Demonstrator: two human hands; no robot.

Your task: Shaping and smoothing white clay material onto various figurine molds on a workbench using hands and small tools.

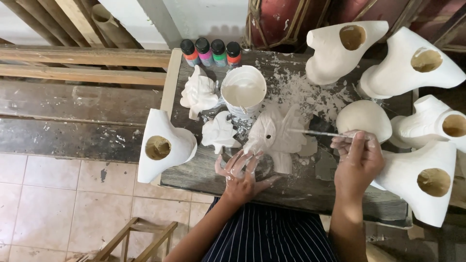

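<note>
A white carved figure (274,136) with fin-like shapes lies on the dark wooden table (301,187). My left hand (241,174), smeared with white paint, steadies it from below with fingers spread along its lower edge. In my right hand (358,162) I hold a thin paintbrush (315,133) whose tip rests on the figure's right side. Just behind the figure stands a white cup (243,92) of white paint.
Two small white carvings (199,92) (219,132) lie left of the cup. Several large white hollow forms (164,144) (342,48) (427,174) ring the table. A few coloured paint bottles (211,52) stand at the back edge. White flakes cover the tabletop. A wooden stool (136,240) stands on the tiled floor.
</note>
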